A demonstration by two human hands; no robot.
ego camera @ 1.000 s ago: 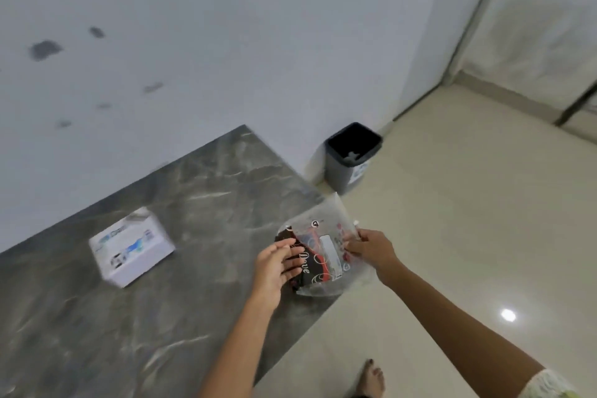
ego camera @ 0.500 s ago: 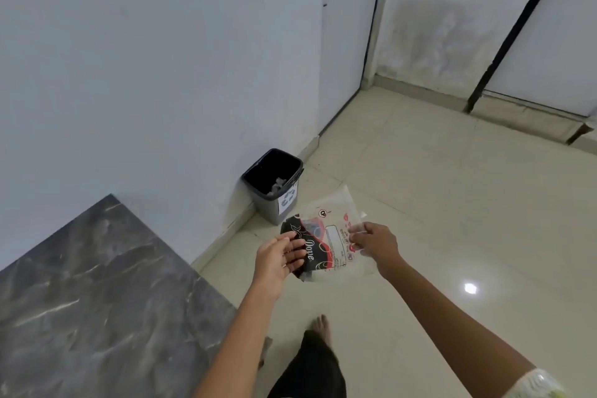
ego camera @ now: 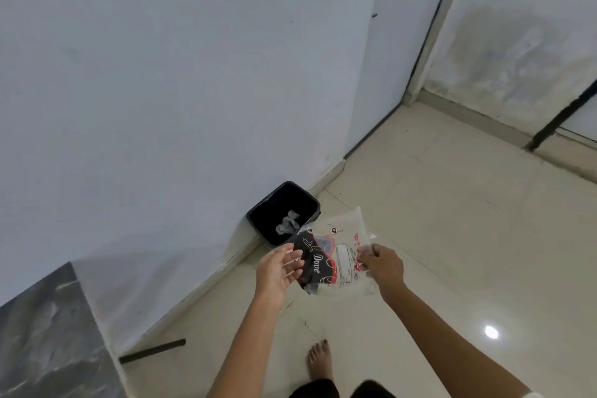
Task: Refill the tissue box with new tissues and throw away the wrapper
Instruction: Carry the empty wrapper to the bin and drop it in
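An empty clear plastic wrapper (ego camera: 336,257) with black and red print hangs in the air just in front of a dark bin (ego camera: 283,213). My right hand (ego camera: 382,268) pinches the wrapper's right edge. My left hand (ego camera: 277,271) is at its left side with the fingers spread, touching the black part but not closed on it. The bin stands on the floor against the white wall and holds a crumpled grey scrap. The tissue box is out of view.
The corner of the grey marble table (ego camera: 48,342) shows at the lower left, with a dark table foot (ego camera: 151,350) on the floor. My bare foot (ego camera: 319,362) stands on the cream tiles. A door frame (ego camera: 433,22) rises at the right.
I have turned away from the table and stepped toward the bin, carrying the wrapper. The tissue box has left the view and the bin is now much closer.
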